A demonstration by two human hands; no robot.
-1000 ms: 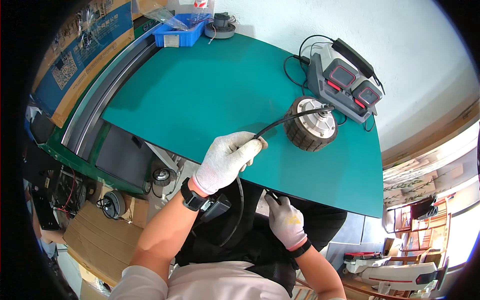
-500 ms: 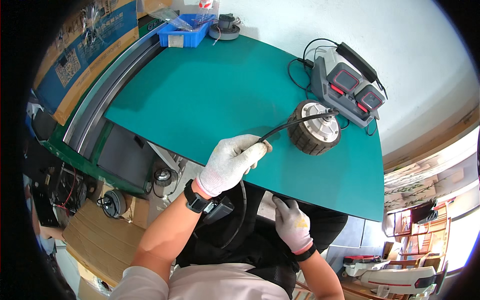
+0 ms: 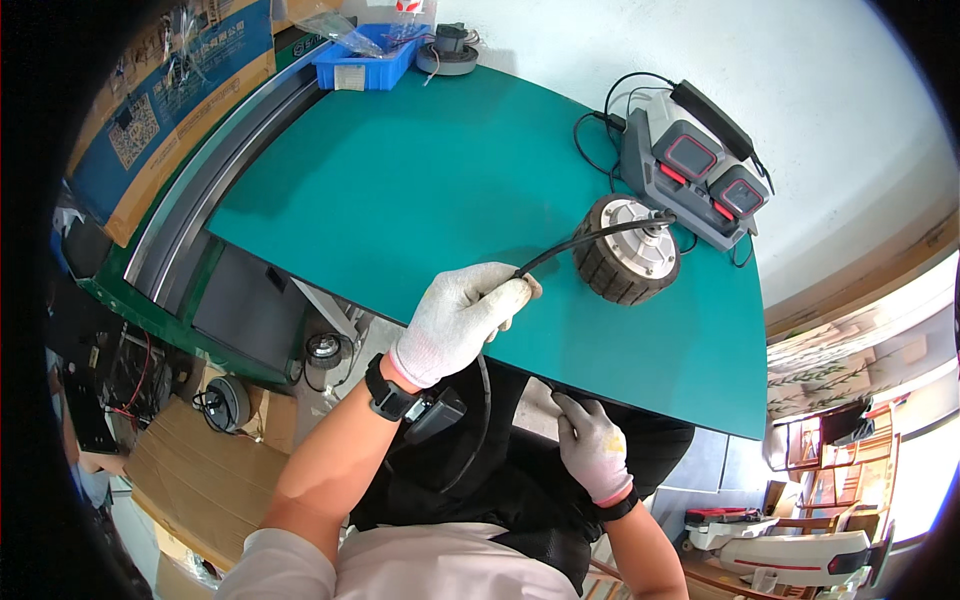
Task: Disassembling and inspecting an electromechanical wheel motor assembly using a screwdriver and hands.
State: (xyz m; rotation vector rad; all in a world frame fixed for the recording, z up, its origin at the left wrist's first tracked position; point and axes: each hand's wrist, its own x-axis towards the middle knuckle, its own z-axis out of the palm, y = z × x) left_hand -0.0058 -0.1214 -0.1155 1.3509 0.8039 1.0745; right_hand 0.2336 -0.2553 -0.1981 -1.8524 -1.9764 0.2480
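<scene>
A black cable (image 3: 580, 241) runs from the hub of a wheel motor (image 3: 628, 262) with a treaded black tyre and silver face, which stands on the green table (image 3: 400, 190). My left hand (image 3: 462, 315), in a pale knit glove, is closed round this cable above the table's front edge. The cable's loose end hangs below the hand over my lap. My right hand (image 3: 592, 445), gloved too, is low over my lap by the table's front edge. Its thumb and forefinger reach forward, slightly apart, with nothing visible between them; the other fingers are partly hidden.
A grey battery charger (image 3: 690, 165) with two packs and cords stands at the table's back right. A blue bin (image 3: 365, 72) and another motor (image 3: 447, 55) sit at the far left edge. Cardboard (image 3: 210, 475) and a loose wheel (image 3: 226, 404) lie lower left.
My right hand has shifted slightly right, and its fingers have turned a little. The left hand keeps its grip on the cable with hardly any movement; the wheel motor stays in place.
</scene>
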